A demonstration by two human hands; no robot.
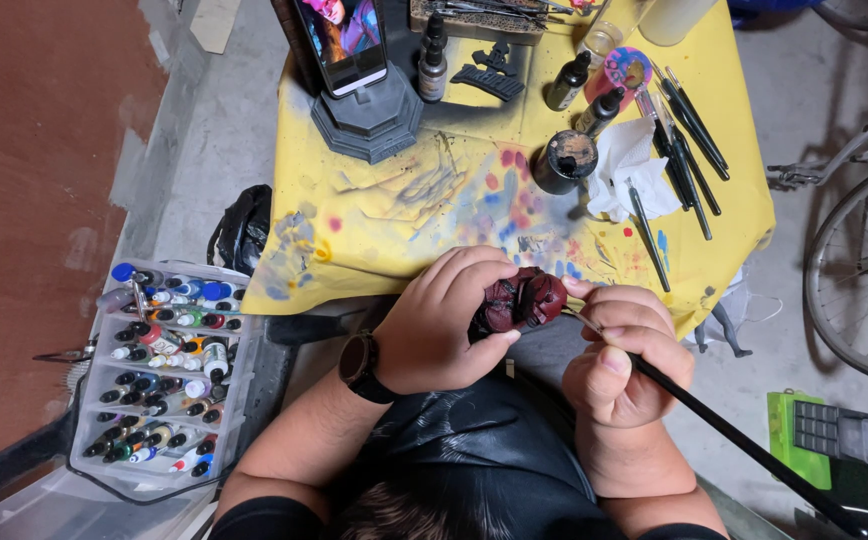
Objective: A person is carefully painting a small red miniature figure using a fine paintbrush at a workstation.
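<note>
A: Grip status?
B: Left hand (449, 320) wrapped tight around dark red figurine (522, 298), held just off the near edge of the yellow table (384, 215). Right hand (619, 360) pinched closed on black brush (724, 430), tip at the figurine.
A: Surroundings?
B: Paint bottle tray (159, 375) at left.

Bright, even daylight, soft and diffuse; yellow cloth (374, 215) well lit, colours saturated. Short soft shadows under bottles (566, 160) and brushes (689, 130), falling lower left. Slight glare on phone (344, 40) screen. Sharp focus across frame, no motion blur. Mild wide-angle stretch at edges; bike wheel (859, 290) bowed, corners a bit darker
</note>
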